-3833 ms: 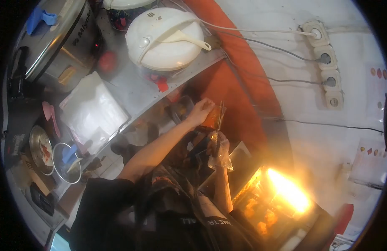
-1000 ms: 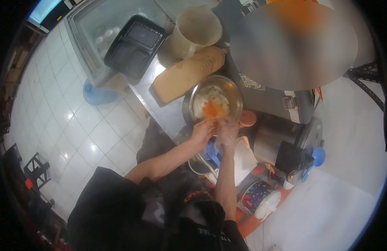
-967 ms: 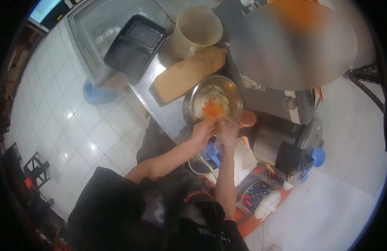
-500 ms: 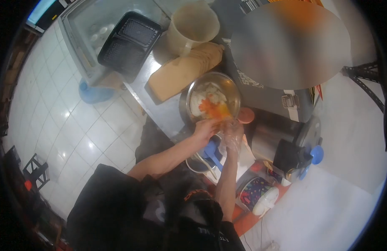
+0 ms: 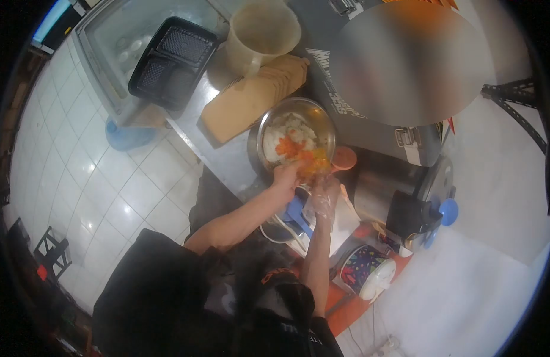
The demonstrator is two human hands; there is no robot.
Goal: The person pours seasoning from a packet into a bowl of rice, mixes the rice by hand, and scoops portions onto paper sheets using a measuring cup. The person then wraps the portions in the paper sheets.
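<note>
A steel bowl (image 5: 331,116) holds white, rice-like food (image 5: 275,144) with orange pieces (image 5: 291,146) on top. At its near rim, my left hand (image 5: 287,178) is closed on what looks like a small clear bag of orange food (image 5: 315,166), tilted toward the bowl. My right hand (image 5: 324,193), in a clear plastic glove, is closed around the lower end of the same bag. Its fingertips are partly blurred. Below the hands lies a blue-handled utensil (image 5: 297,215) beside a white sheet or box.
Left of the bowl are a stack of brown paper pieces (image 5: 239,107), a plastic jug (image 5: 264,30) and a black compartment tray (image 5: 174,62). A steel cooker (image 5: 385,190), a pink round object (image 5: 344,157) and a patterned cup (image 5: 364,271) stand to the right.
More of the orange pieces lie on the white food, and the bag has lowered slightly along the bowl's near rim. The view has shifted slightly.
</note>
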